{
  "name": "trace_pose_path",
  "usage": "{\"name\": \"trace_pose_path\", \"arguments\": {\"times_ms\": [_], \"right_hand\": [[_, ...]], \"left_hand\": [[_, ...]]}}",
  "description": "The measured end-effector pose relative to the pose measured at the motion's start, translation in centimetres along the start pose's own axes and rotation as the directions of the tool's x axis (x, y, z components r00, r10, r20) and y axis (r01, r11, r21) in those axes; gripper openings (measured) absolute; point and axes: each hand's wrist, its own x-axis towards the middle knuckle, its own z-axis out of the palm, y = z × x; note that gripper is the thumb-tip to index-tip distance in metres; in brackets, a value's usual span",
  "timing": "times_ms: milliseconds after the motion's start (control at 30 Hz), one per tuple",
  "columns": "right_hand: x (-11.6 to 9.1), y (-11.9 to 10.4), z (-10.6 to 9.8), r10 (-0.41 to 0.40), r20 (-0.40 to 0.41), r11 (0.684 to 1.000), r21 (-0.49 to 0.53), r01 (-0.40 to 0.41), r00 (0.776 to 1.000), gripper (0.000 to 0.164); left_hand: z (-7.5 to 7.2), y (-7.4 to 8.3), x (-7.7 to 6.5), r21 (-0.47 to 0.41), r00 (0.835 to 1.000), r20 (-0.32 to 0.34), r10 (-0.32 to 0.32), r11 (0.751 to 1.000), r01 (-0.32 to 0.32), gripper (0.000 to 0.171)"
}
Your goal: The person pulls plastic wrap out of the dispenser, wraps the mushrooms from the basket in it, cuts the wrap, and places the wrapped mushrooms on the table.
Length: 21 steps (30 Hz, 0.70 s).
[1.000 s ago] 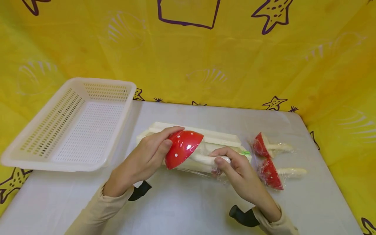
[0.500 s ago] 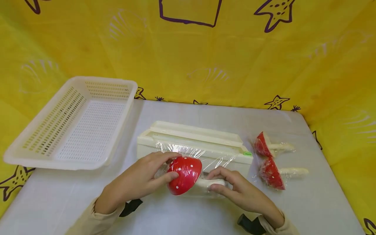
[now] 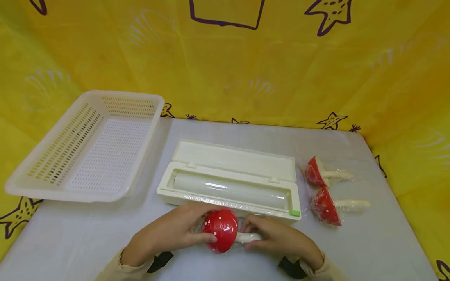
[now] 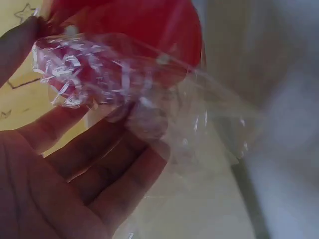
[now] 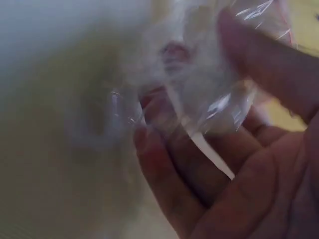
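A toy mushroom with a red, white-dotted cap (image 3: 225,230) and a white stem (image 3: 247,237) lies sideways between both hands, with clear cling film around it. My left hand (image 3: 172,234) holds the cap, thumb on the near side. My right hand (image 3: 281,238) pinches the stem, fingers beyond it and thumb on the near side. In the left wrist view crumpled cling film (image 4: 84,69) bunches between the fingers and the cap. Film also lies over the right fingers (image 5: 159,154) in the right wrist view, which is blurred. Just beyond the hands stands the white cling film dispenser (image 3: 165,187), its lid raised.
Inside the dispenser lies a film roll (image 3: 228,190), and a green slider (image 3: 294,213) sits at its right front corner. Two film-wrapped mushrooms (image 3: 325,207) lie on the right. A white slotted basket (image 3: 144,168) stands at the left. A yellow patterned cloth (image 3: 225,70) hangs behind the table.
Both hands have brought the mushroom down and toward me, from over the dispenser to in front of it. The dispenser now shows its roll and raised lid; the film stretched over its front has come away.
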Motion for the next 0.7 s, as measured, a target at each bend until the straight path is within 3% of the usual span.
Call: {"name": "trace_pose_path", "arguments": {"times_ms": [233, 467, 700], "right_hand": [[0.0, 0.4, 1.3, -0.003, -0.068, 0.999, -0.046, 0.000, 0.998, 0.026], [0.1, 0.5, 1.4, -0.042, -0.131, 0.991, -0.134, 0.024, 0.991, 0.028], [0.1, 0.2, 1.4, 0.006, -0.131, 0.993, -0.120, -0.022, 0.991, 0.027]], "left_hand": [[1.7, -0.4, -0.9, 0.134, 0.998, -0.042, -0.038, 0.990, 0.044, 0.067], [2.2, -0.6, -0.8, 0.206, 0.996, -0.079, 0.027, 0.978, -0.010, 0.067], [2.2, -0.6, -0.8, 0.245, 0.995, -0.091, 0.047, 0.969, -0.023, 0.067]]}}
